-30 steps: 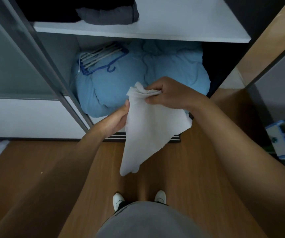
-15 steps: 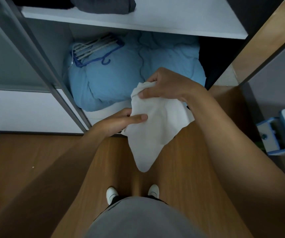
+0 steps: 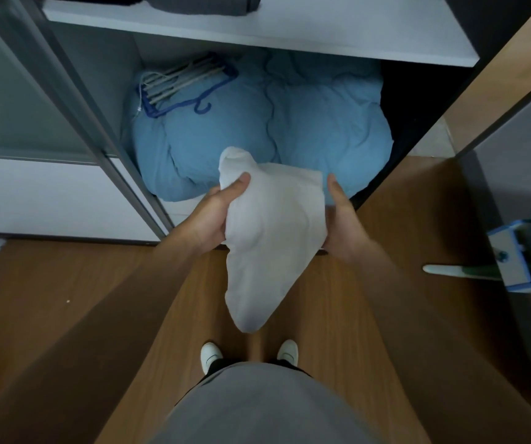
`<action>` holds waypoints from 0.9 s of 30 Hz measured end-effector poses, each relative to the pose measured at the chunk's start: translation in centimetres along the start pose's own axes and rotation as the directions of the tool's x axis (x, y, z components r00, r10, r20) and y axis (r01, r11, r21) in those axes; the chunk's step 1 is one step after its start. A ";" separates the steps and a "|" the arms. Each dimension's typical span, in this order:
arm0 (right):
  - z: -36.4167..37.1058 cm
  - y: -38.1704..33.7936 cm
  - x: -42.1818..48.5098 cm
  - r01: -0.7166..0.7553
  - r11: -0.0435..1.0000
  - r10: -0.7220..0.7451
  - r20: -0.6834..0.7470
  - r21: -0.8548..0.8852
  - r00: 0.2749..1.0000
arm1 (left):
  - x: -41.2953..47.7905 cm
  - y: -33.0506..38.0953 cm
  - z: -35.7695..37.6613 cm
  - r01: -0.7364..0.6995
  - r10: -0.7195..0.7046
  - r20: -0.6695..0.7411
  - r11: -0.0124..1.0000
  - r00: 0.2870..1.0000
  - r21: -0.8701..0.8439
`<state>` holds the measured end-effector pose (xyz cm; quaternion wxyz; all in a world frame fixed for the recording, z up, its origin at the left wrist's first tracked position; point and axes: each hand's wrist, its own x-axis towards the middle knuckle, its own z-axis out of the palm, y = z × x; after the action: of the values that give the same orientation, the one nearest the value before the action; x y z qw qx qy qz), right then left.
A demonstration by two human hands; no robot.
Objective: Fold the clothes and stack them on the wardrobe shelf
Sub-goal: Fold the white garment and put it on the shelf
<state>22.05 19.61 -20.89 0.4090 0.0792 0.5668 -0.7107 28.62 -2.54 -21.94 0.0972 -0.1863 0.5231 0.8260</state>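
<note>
View from a person's head, looking down at two bare arms reaching toward an open wardrobe. Between the hands hangs a white cloth [image 3: 273, 225], partly folded, held in the air above the wooden floor [image 3: 65, 299] and in front of the wardrobe's lower compartment. Its top edge is bunched and its lower end tapers to a rounded point that dangles above a pair of white shoes [image 3: 211, 355].

The left grip [image 3: 216, 216] closes on the cloth's left side: the thumb presses down on the front of the fabric near the bunched top, and the fingers are tucked out of sight beneath it. The right grip [image 3: 341, 225] lies against the cloth's right edge, palm toward the fabric and thumb pointing straight up just beside it. Its fingers are hidden behind the cloth, so how far they close cannot be told.

Above, the white wardrobe shelf [image 3: 354, 30] carries folded dark clothes [image 3: 203, 3] at its left end. Below the shelf, a light blue duvet [image 3: 322, 129] fills the compartment, with a bundle of hangers [image 3: 181, 81] lying on its upper left.
</note>
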 end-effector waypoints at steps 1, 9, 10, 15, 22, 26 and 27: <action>0.0 0.8 -0.1 0.003 1.000 -0.003 0.005 0.001 1.000 | 0.1 0.1 -0.2 -0.007 0.007 -0.023 1.000 1.000 -0.002; 1.0 1.1 0.3 0.308 0.710 -0.533 -0.198 -0.633 0.823 | 0.9 0.8 -1.5 0.007 0.018 -0.256 0.995 0.967 0.098; 1.2 0.9 0.2 0.316 0.672 -0.559 -0.179 -0.670 0.810 | 1.0 0.8 -1.7 0.016 0.016 -0.278 0.993 0.960 0.113; 1.9 -0.7 -1.3 0.304 0.681 -0.518 -0.145 -0.666 0.843 | 0.6 1.1 -2.2 0.027 0.045 -0.314 0.975 0.948 0.222; 2.0 -2.8 -2.6 0.277 0.908 -0.329 -0.123 -0.315 0.936 | -0.6 1.9 -1.2 0.004 -0.021 -0.085 0.983 0.996 -0.184; 1.7 -1.1 -2.4 0.096 0.962 -0.119 -0.074 -0.256 0.990 | -0.8 2.0 0.0 0.087 -0.090 -0.003 0.973 0.996 -0.215; 1.7 -0.6 -2.4 0.060 0.987 -0.067 -0.047 -0.146 0.997 | -0.8 2.1 0.2 0.101 -0.102 0.005 0.974 0.995 -0.204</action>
<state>23.81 19.31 -18.51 0.3759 0.0496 0.6294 -0.6783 28.59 -3.26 -19.80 0.1181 -0.2242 0.4256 0.8687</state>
